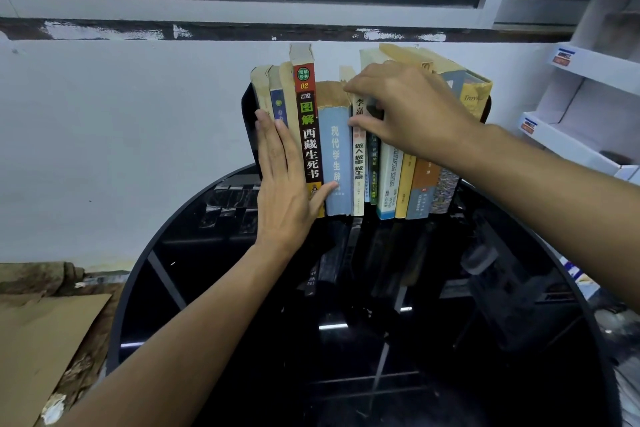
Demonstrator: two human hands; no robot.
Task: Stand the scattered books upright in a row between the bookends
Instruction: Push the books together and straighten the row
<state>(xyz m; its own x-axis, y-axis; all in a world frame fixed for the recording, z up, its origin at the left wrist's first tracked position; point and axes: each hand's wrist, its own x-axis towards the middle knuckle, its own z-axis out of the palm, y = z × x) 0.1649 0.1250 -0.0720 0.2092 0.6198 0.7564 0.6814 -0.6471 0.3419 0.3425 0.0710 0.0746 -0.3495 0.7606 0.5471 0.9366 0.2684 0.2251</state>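
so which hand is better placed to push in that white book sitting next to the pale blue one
Right. The right hand already pinches the top of the white book beside the pale blue book. The left hand lies flat, bracing the spines at the row's left end.

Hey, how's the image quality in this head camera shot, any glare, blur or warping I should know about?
Head view: the glossy black table mirrors the row of books and shows bright light streaks; wide-angle warping bends the window sill and stretches both forearms; the left hand and right hand look sharp, though the smaller spine text is too soft to read.
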